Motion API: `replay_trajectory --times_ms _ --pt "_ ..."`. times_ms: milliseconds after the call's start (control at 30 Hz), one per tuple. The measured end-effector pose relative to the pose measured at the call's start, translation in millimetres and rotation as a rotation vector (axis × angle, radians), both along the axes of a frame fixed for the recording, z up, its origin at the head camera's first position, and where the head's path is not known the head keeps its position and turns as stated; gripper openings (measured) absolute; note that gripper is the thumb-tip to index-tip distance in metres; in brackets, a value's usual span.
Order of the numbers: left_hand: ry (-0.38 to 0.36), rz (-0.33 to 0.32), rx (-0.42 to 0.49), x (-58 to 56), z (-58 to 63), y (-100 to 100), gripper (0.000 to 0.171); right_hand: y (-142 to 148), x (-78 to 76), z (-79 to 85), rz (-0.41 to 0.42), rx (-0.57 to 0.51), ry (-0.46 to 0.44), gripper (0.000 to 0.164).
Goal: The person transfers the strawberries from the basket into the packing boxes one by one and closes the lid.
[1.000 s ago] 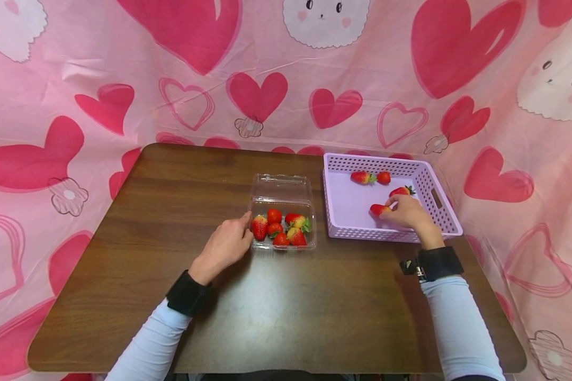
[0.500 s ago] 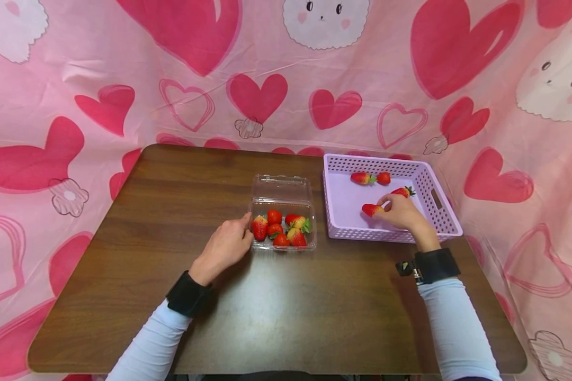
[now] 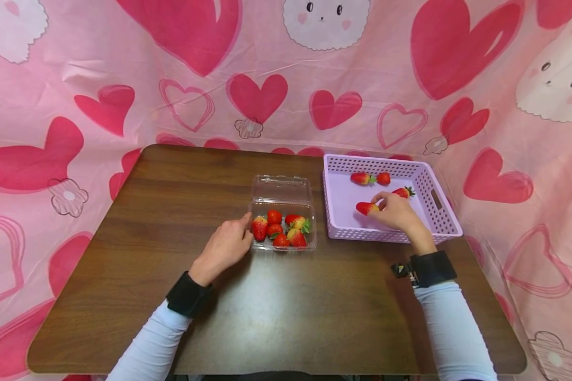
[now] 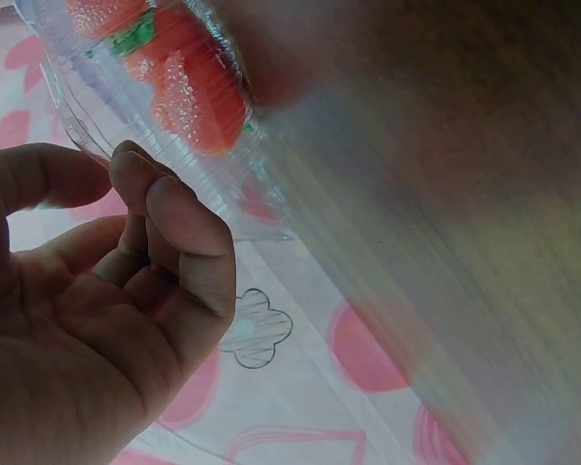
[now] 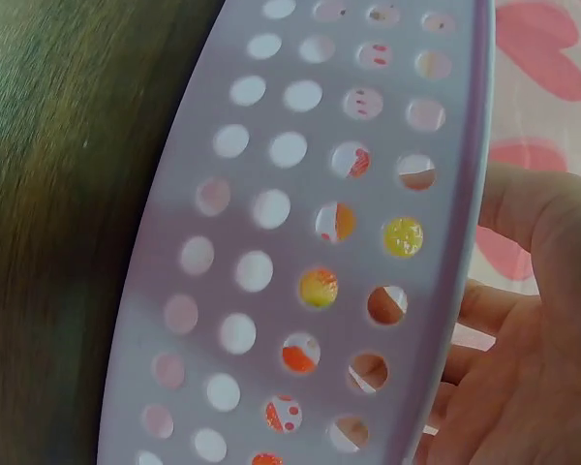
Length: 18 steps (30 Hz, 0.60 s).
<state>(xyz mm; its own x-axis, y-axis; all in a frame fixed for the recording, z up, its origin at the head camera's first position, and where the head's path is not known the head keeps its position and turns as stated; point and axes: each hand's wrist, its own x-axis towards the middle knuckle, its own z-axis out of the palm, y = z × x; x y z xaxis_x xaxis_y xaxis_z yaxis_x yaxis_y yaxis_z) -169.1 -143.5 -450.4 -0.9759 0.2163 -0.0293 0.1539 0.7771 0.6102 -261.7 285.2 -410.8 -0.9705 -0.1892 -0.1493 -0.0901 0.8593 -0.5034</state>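
My right hand [image 3: 397, 211] is inside the lilac basket [image 3: 355, 233], thumb and fingers pinching a red strawberry [image 3: 366, 208] with a yellowish end. In the right wrist view the basket's perforated wall [image 5: 261, 237] hides most of the fingers and the fruit. My left hand [image 3: 228, 241] pinches the left rim of a clear plastic clamshell box [image 3: 283, 201]. Its thumb and fingertips [image 4: 136, 179] meet at that edge in the left wrist view. Several strawberries [image 3: 275, 230] lie in the box's lower half, and its lid [image 3: 282, 188] is folded back.
Three other strawberries lie in the basket: one [image 3: 361, 178] and a rounder one [image 3: 383, 178] along the back, and a leafy one [image 3: 402, 192] beyond my right hand. A brown wooden table [image 3: 267, 317] bears everything, with a pink heart-print cloth [image 3: 286, 53] behind.
My right hand has shifted a little left within the basket, carrying the strawberry with it. My left hand and the clamshell box have stayed in place.
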Motion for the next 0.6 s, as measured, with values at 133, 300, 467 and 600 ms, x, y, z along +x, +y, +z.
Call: replay_trajectory --times_ms 133,300,467,600 --pt "0.018 -0.005 -0.001 -0.2 -0.6 0.0 0.057 -3.2 1.4 -1.0 0.010 -0.013 0.018 0.041" --pt "0.049 -0.008 -0.008 -1.2 -0.9 0.7 0.055 -6.7 4.7 -1.2 0.010 -0.036 0.029 0.039" --pt "0.046 -0.004 -0.010 -1.6 -1.0 1.2 0.056 -10.8 7.8 -2.1 0.006 -0.061 0.049 0.039" --pt "0.039 -0.003 -0.006 -1.3 -0.7 1.5 0.056 -13.9 8.9 -4.0 0.009 -0.064 0.071 0.039"
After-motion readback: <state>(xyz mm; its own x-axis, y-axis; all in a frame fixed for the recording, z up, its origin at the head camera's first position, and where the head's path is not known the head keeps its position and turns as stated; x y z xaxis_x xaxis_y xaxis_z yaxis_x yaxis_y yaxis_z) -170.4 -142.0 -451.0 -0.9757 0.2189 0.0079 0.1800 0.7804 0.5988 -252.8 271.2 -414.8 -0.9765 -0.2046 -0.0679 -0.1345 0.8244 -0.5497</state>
